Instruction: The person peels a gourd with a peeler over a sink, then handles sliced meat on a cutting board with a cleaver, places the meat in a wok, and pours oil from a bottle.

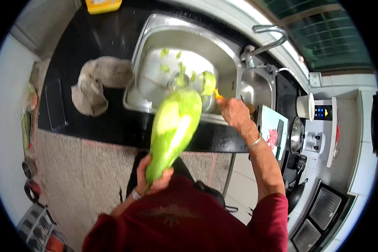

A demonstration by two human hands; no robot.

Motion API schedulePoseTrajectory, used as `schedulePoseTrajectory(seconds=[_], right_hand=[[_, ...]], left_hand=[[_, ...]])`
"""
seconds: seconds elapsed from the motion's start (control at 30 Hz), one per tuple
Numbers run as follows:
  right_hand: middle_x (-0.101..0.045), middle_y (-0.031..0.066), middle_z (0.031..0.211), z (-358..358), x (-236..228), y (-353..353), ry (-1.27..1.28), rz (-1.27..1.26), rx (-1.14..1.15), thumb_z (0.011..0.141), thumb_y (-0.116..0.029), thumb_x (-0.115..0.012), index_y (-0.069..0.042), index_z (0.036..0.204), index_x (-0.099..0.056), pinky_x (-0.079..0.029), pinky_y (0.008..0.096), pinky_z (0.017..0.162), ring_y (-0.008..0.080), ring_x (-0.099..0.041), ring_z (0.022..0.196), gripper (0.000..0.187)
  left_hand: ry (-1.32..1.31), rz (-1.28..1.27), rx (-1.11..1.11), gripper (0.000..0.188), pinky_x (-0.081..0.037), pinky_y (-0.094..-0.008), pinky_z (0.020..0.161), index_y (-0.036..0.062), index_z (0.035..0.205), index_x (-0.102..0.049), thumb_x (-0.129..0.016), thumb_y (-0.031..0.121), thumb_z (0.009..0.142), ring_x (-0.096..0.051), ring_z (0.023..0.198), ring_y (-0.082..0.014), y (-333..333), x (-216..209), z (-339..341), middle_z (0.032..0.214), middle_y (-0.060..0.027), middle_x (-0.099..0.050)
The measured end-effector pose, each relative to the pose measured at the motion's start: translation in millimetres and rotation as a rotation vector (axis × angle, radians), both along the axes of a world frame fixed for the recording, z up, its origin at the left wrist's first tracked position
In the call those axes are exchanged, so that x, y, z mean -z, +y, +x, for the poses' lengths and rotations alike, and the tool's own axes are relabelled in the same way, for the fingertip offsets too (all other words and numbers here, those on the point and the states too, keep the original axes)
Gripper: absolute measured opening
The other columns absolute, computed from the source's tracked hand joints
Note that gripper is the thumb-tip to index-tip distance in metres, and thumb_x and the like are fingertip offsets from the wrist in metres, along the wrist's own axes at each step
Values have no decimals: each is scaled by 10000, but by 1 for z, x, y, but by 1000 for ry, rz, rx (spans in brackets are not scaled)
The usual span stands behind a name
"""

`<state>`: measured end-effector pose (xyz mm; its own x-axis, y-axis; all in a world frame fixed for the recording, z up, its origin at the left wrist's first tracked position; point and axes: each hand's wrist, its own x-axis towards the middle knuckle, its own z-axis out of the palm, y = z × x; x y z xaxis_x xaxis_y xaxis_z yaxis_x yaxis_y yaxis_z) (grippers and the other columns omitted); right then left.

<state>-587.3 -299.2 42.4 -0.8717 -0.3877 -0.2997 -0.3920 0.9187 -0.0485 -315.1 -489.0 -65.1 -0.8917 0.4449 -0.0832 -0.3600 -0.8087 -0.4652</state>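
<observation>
My left hand (159, 179) is wrapped round the narrow stem end of a large pale-green bottle gourd (176, 126), close to my body. The gourd's thick end tilts away over the front rim of the steel sink (138, 93). Patches of lighter flesh show where skin is off. In my right hand (235, 112), to the right of the gourd, is a peeler with an orange-yellow handle (218, 95); its blade is hard to make out. A curled green peel (208, 83) is at the peeler's far end. Several green peel scraps (164, 68) lie in the sink.
A greyish cloth (97, 86) lies left of the sink on the black counter (109, 38). The tap (273, 41) stands behind a small side basin (252, 86). On the right are a cutting board (268, 115) with pink meat (273, 137), a knife and a lidded pan (297, 133).
</observation>
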Motion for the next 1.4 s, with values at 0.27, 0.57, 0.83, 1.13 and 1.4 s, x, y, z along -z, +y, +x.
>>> schedulePoseTrajectory(seconds=[0.27,0.57,0.83,1.13,1.4], right_hand=[[-628,260,679,66,-54,-44,-361,-50,-223,1004,-468,-497,15,885,-657,-513,529,645,444,-654,686,523],[-687,250,811,-25,7,24,5,77,-17,1016,-404,-481,-61,949,-740,-570,467,667,370,-712,799,435],[-555,150,523,96,-25,-45,-264,-253,-504,1011,-418,-523,-25,861,-556,-473,449,446,332,-604,461,422],[-612,276,666,-11,6,-26,-93,37,18,1005,-416,-542,28,905,-662,-509,506,592,448,-641,663,471],[-555,169,552,85,-11,-9,-170,-387,-490,988,-397,-576,-24,844,-544,-480,449,458,354,-610,496,401]], left_hand=[[-48,-82,-13,662,-366,-213,365,38,1364,-471,-487,563,961,-478,486,-117,-2,-11,-7,892,-170,-557],[89,-101,-80,702,-333,-224,327,34,1348,-469,-434,616,957,-398,394,-101,2,-2,-12,830,-145,-555],[30,121,-131,661,-348,-225,347,63,1325,-485,-424,617,969,-427,430,-81,0,-11,-9,818,-83,-520],[72,37,-183,697,-343,-226,354,37,1370,-463,-395,608,976,-417,430,-84,7,-3,-4,834,-114,-519],[80,240,-107,691,-358,-224,362,86,1432,-435,-417,603,974,-443,460,-85,4,-5,-8,840,-91,-524]])
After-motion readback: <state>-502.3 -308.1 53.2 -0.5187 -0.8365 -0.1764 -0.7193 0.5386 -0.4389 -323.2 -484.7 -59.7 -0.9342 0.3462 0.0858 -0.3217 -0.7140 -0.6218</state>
